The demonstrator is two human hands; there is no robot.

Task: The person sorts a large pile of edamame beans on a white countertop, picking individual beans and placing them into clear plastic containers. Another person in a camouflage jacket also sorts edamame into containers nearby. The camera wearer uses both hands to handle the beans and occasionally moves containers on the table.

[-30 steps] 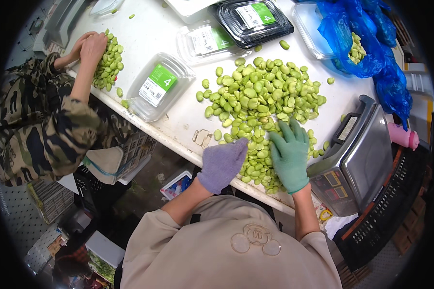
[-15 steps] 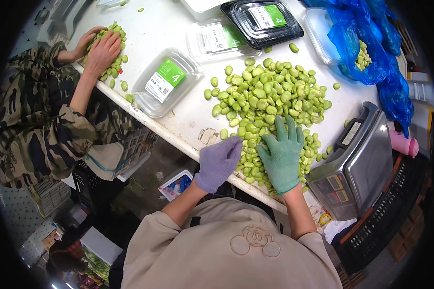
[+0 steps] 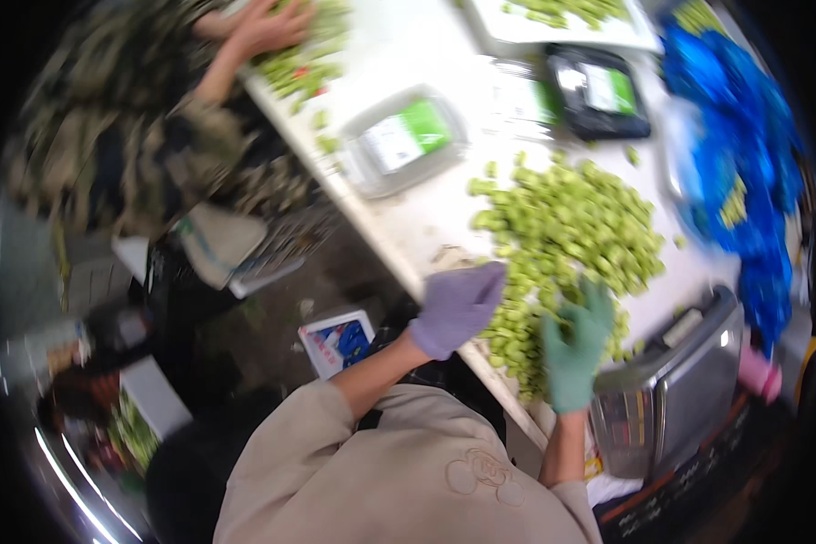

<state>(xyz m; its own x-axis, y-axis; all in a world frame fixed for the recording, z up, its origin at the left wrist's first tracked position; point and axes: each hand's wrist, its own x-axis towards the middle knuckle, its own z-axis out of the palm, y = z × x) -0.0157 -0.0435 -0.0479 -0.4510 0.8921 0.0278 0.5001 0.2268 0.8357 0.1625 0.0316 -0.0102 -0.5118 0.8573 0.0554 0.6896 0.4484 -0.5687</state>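
A heap of shelled green broad beans lies on the white table in front of me, blurred by motion. At its near left edge is my left hand in a purple glove, its fingers curled together; what they hold, if anything, is hidden. My right hand wears a green glove and rests among the beans at the near side of the heap. Its thumb and fingers are bent but apart, with beans showing around and between them.
Clear lidded tubs and a black-based tub stand beyond the heap. A steel scale is at the right, below blue plastic bags. A white tray of beans sits at the back. A co-worker's hand handles beans at far left.
The view has swung, shifting the table scene to the right. My right hand's fingers, spread flat before, are now bent among the beans. My left hand stays curled at the heap's edge.
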